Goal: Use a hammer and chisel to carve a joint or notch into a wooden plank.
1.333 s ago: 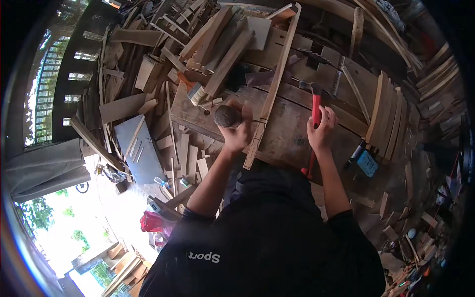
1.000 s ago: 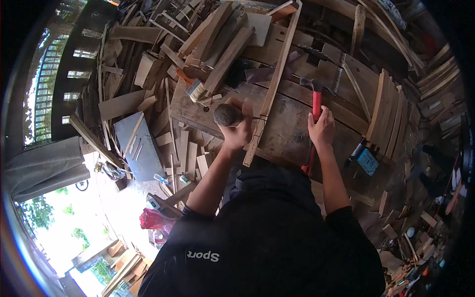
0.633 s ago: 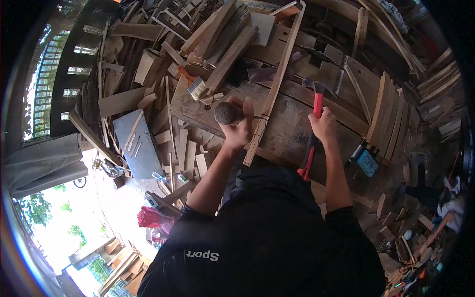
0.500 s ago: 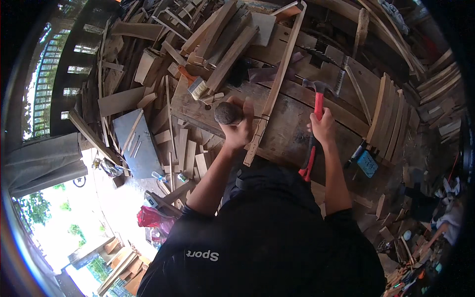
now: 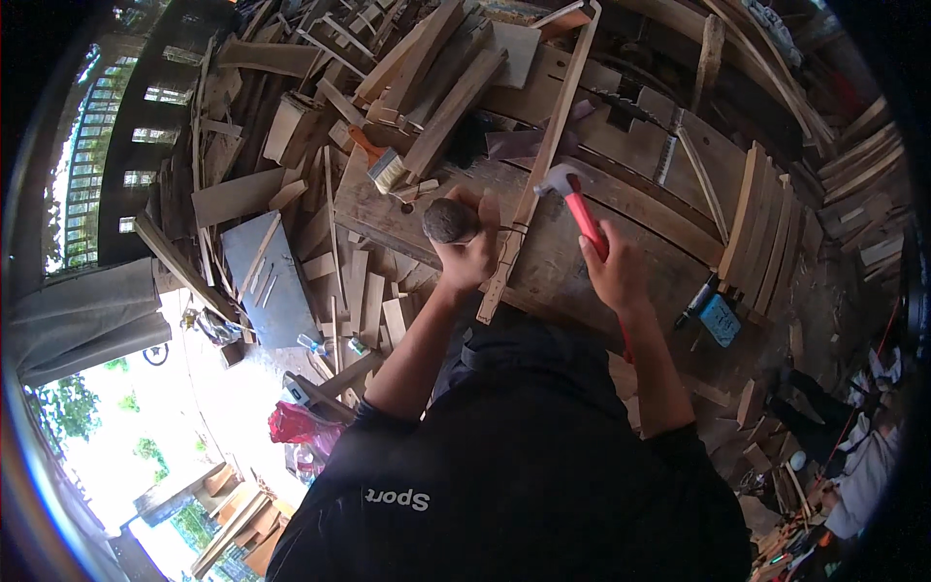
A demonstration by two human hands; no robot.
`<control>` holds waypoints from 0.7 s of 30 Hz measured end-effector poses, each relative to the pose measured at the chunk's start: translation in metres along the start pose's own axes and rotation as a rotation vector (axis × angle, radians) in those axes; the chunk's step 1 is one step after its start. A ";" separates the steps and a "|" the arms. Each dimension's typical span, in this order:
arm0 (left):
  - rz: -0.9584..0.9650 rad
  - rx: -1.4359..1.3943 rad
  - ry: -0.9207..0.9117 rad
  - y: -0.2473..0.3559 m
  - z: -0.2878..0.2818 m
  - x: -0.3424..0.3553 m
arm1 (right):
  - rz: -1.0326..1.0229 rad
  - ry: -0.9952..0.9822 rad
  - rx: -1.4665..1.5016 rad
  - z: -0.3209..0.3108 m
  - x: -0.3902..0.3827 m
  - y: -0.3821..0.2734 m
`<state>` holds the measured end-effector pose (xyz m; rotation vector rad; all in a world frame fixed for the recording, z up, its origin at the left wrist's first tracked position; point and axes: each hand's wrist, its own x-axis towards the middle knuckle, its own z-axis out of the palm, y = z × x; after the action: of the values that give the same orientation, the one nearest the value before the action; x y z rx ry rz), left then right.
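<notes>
Wooden workbench (image 5: 572,281), strewn with timber along its far side. Long wooden strip (image 5: 557,136): lies lengthwise across the bench, its shaped, marked end projecting past the near edge. Curved slats (image 5: 761,228): stand in a row at the bench's right. Hammer (image 5: 586,219): red-handled, tilted, its head overlapping the strip in view; whether they touch cannot be told. Right hand (image 5: 618,274): fingers wrapped around the hammer's handle. Left hand (image 5: 469,254): curled around 1 dark, round-ended tool (image 5: 447,221), just left of the strip. Blue packet (image 5: 720,320): near the slats' lower end. Paintbrush (image 5: 387,173): pale-bristled, orange-handled, beyond the left hand.
</notes>
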<state>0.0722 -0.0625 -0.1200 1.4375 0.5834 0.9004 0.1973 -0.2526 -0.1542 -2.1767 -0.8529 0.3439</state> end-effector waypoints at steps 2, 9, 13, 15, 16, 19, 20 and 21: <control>0.001 -0.009 -0.003 -0.002 -0.002 -0.002 | 0.053 -0.097 0.004 0.000 -0.002 -0.011; -0.027 -0.010 0.011 0.004 -0.002 -0.003 | -0.115 -0.082 -0.034 0.018 -0.019 -0.007; 0.007 -0.007 0.051 0.003 0.000 -0.003 | -0.107 -0.124 -0.078 0.019 -0.020 -0.010; -0.016 -0.002 0.046 0.006 0.000 -0.005 | -0.080 -0.172 -0.081 0.018 -0.021 -0.009; -0.041 0.004 0.038 0.007 0.001 -0.005 | -0.082 -0.172 -0.083 0.019 -0.023 -0.007; -0.001 0.002 0.022 0.014 0.002 -0.002 | -0.149 -0.105 -0.098 0.022 -0.027 -0.002; -0.002 0.001 0.024 0.013 0.002 -0.003 | -0.136 -0.135 -0.119 0.022 -0.029 -0.001; -0.015 0.001 0.027 0.013 0.002 -0.003 | -0.124 -0.163 -0.139 0.022 -0.029 -0.001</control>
<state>0.0697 -0.0669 -0.1080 1.4225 0.6141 0.9088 0.1646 -0.2596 -0.1697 -2.2330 -1.1265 0.4151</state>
